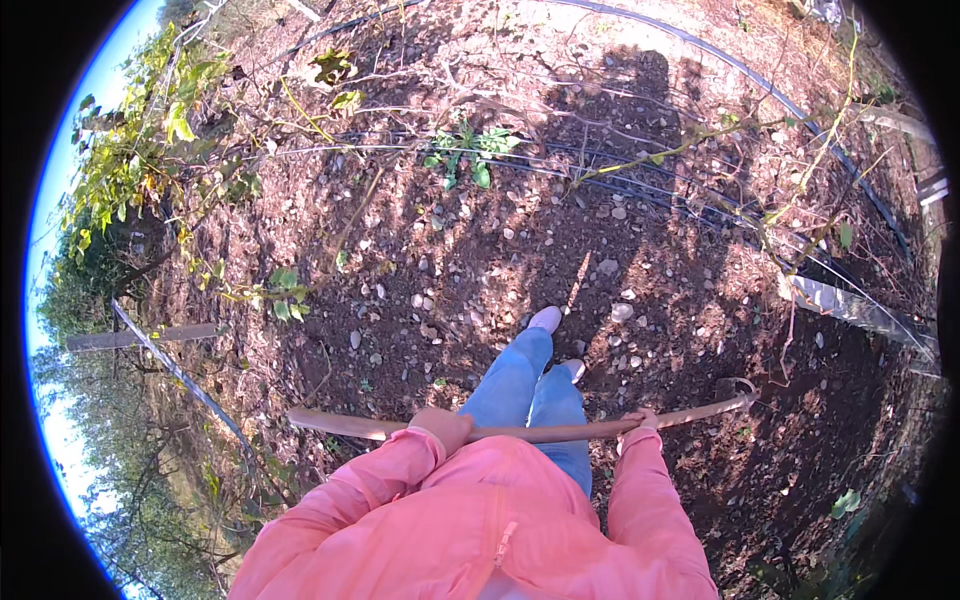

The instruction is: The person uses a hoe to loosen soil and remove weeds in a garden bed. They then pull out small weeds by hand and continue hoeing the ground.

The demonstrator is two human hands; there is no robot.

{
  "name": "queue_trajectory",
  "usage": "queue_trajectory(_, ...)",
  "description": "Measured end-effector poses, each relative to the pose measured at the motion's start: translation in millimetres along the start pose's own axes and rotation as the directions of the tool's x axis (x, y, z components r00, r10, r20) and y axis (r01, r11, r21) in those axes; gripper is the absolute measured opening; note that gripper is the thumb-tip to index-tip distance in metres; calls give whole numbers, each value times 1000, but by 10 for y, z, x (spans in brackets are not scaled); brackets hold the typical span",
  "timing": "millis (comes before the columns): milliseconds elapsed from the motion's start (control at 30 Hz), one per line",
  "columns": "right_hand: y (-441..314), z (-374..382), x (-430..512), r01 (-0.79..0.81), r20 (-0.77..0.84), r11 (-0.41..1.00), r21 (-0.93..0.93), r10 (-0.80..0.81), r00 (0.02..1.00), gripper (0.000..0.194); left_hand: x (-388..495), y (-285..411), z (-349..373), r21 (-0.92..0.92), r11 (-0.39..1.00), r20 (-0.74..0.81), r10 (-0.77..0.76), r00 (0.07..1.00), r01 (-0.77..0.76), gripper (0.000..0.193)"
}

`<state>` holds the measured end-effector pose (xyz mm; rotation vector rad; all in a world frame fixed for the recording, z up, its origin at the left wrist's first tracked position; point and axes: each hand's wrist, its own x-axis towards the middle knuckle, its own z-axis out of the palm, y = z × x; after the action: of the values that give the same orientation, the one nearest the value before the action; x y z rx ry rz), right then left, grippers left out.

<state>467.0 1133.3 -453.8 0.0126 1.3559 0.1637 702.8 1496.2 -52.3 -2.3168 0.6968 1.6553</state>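
Observation:
A long-handled tool with a wooden handle (551, 433) lies across the front of my body, roughly level. My left hand (442, 429) grips it near my waist, with the thick butt reaching out to the left. Further along, my right hand (639, 421) is wrapped around the same handle, towards the tool's head (742, 387). That head looks thin and curved, but its exact kind is hard to tell against the dark soil. Below the handle are my jeans and pale shoes (546, 319) on stony ground.
Trellis wires (525, 161) with bare vine canes cross ahead. A dark hose (720, 56) arcs beyond them. Posts stand at right (855, 307) and left (142, 337). Leafy vines (127, 172) hang at left; a green weed (472, 154) grows near the wires.

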Motion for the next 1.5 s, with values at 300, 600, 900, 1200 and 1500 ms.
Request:
queue_trajectory(300,323,1471,-1026,-10,333,874,486,-175,927,30,-568,151,113,71,997,-442,6,897,28,15)
queue_trajectory(600,1209,1890,-921,-111,281,968,224,45,959,28,-1250,-231,372,44,974,-533,-165,830,221,7)
queue_trajectory(900,1377,2042,-627,-2,65,997,-75,6,998,27,-1412,-950,633,-287,946,-398,-259,880,149,12)
queue_trajectory(1200,1590,2443,-535,76,23,944,-323,-72,997,28,-1418,-1504,1173,-421,900,-434,-307,847,110,14)
queue_trajectory(1500,3264,3408,-491,-186,-35,879,-439,190,981,28,-2088,-2205,1330,-424,861,-558,-492,668,281,13)
